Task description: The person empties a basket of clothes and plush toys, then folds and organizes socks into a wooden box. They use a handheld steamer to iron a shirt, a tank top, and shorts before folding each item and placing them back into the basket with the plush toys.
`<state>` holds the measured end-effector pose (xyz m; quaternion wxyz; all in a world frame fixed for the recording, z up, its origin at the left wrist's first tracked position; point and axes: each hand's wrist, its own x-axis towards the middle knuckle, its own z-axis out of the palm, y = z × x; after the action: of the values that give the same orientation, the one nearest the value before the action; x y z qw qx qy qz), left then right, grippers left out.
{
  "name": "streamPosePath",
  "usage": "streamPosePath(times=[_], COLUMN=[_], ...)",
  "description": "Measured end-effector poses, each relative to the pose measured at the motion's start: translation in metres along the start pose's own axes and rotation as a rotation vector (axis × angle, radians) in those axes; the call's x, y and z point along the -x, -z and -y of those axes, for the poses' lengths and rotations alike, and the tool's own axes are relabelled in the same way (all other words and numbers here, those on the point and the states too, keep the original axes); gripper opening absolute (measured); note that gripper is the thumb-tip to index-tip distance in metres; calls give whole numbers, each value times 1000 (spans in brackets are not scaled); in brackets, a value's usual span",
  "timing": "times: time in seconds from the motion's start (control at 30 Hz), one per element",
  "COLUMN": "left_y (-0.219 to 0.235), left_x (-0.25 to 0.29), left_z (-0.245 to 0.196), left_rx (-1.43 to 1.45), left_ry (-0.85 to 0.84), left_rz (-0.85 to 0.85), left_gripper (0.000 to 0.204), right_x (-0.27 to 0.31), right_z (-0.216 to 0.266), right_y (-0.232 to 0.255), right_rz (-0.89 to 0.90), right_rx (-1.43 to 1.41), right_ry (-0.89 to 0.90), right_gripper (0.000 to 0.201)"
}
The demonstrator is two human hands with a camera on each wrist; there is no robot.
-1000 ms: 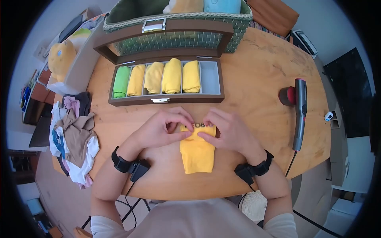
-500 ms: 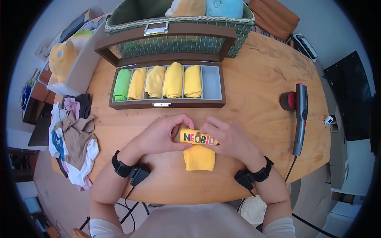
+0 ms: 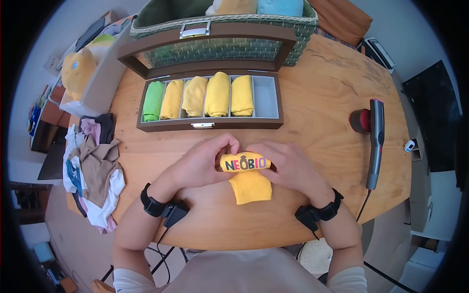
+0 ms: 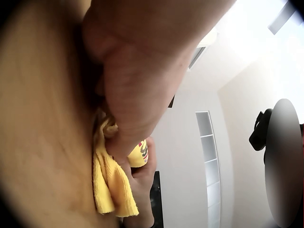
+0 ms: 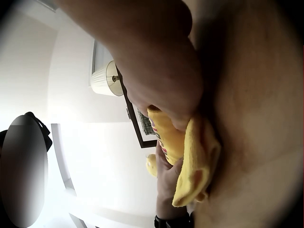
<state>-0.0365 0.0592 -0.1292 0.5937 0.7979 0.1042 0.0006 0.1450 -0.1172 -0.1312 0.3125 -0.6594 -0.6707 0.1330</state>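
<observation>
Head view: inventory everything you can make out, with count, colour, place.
Lettered cloth: one, yellow, between the hands
Box: one, brown, open, mid-table
Rolled cloths: five, one green, four yellow, inside box
Basket: one, green, behind box
Plush toys: at least three; tan, blue, yellow; basket and far left
Clothes: count unclear, mixed, left
Handheld tool: one, grey, right
Round object: one, dark red, beside tool
Table: one, wooden, beneath
Wrist cameras: two, black, at wrists
Left hand, right hand: one each, gripping lettered cloth

Left hand (image 3: 201, 162), right hand (image 3: 289, 163) curled
</observation>
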Motion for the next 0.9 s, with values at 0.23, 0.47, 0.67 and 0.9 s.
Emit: streamPosePath(times=[0.23, 0.47, 0.67, 0.9], left_y=[0, 2, 3, 1], left_x=[-2, -3, 1, -1], left_z=[3, 3, 3, -3], left_rx=[80, 15, -56, -57], left_ry=[-10, -245, -129, -101], left_rz=[49, 43, 52, -6], left_gripper=[40, 36, 27, 35], right_x=[0, -2, 2, 2], right_z=[9, 12, 10, 7], right_y=[11, 14, 8, 7], right_rz=[39, 67, 55, 18], right_rx=[-4, -70, -39, -22], right_ry=[-46, -67, 28, 54], right_gripper=[36, 26, 32, 35])
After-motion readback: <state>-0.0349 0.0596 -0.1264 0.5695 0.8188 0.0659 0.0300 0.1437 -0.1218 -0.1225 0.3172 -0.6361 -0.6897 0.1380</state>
